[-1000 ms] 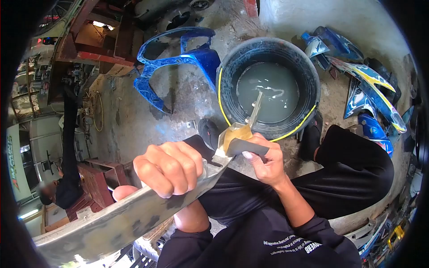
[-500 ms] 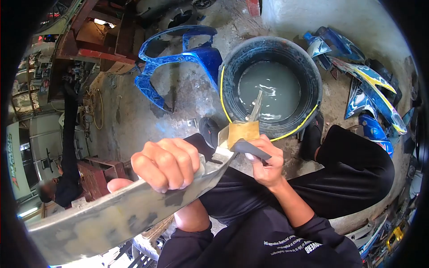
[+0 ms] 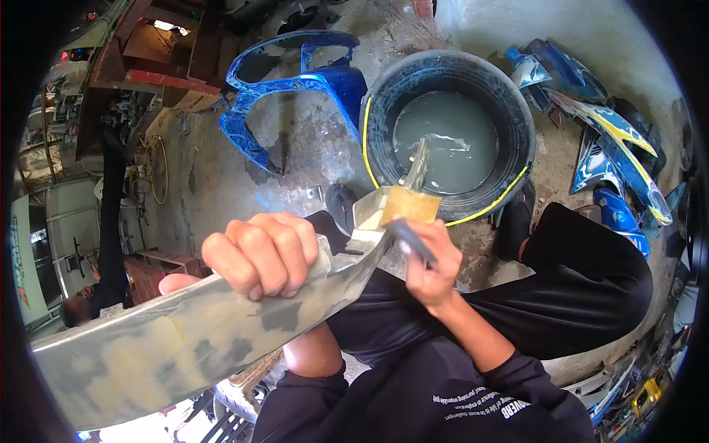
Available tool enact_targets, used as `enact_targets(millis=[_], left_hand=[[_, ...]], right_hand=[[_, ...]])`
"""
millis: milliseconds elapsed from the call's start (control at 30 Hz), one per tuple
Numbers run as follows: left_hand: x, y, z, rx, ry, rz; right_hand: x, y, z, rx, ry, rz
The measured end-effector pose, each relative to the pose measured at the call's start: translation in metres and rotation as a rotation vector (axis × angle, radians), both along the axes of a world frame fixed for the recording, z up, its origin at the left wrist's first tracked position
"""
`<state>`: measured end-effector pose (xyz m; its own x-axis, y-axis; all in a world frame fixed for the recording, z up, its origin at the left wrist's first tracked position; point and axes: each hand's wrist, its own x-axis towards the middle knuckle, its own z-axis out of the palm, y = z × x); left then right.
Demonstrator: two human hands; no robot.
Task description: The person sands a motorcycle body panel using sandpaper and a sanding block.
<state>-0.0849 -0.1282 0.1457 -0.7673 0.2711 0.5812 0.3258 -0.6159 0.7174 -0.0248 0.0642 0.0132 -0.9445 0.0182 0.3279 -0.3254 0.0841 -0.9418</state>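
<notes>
Left hand (image 3: 258,255) grips panel (image 3: 185,351), long axis diagonal, narrow end toward bucket (image 3: 511,133); right hand (image 3: 434,269) pinches sheet (image 3: 413,205).

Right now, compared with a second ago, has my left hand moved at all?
Yes: judged against the blue frame on the floor, your left hand has shifted left and slightly up in the picture.

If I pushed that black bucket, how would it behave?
The bucket would probably feel heavy, since it holds a pool of murky water. The water would likely slosh, as its surface lies open. Tipping seems less likely, given its broad, round shape.
</notes>
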Motion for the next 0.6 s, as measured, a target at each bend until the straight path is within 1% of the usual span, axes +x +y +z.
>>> enact_targets(millis=[67, 100, 167, 200, 233, 300, 367, 467, 533, 567, 600], left_hand=[[0.004, -0.002, 0.002, 0.011, -0.016, 0.013], [0.005, -0.002, 0.000, 0.010, -0.019, 0.018], [0.007, -0.003, -0.003, 0.063, -0.072, 0.081], [0.008, -0.002, -0.003, 0.061, -0.078, 0.076], [0.007, -0.003, -0.002, 0.063, -0.078, 0.084], [0.006, -0.003, 0.000, 0.007, -0.043, 0.039], [0.007, -0.001, 0.003, 0.011, -0.060, 0.056], [0.009, -0.001, 0.001, 0.024, -0.081, 0.081], [0.009, -0.001, 0.000, 0.033, -0.085, 0.096], [0.009, 0.001, 0.001, 0.027, -0.079, 0.091], [0.009, 0.002, 0.002, 0.021, -0.071, 0.086]], right_hand=[[0.002, -0.002, 0.012, -0.020, 0.115, 0.031], [0.001, -0.003, 0.009, -0.021, 0.111, 0.036], [-0.002, -0.004, -0.001, 0.011, -0.008, -0.004], [-0.006, -0.006, -0.007, 0.057, -0.018, -0.072], [-0.005, -0.006, -0.008, 0.059, -0.018, -0.064], [-0.003, -0.006, -0.010, 0.000, -0.121, -0.074], [0.005, -0.009, -0.005, 0.008, 0.053, -0.015], [0.005, -0.011, -0.006, -0.041, 0.045, 0.040], [-0.002, -0.012, -0.014, 0.013, -0.143, -0.080], [-0.005, -0.013, -0.017, -0.015, -0.216, -0.112], [-0.006, -0.011, -0.016, 0.011, -0.174, -0.094]])
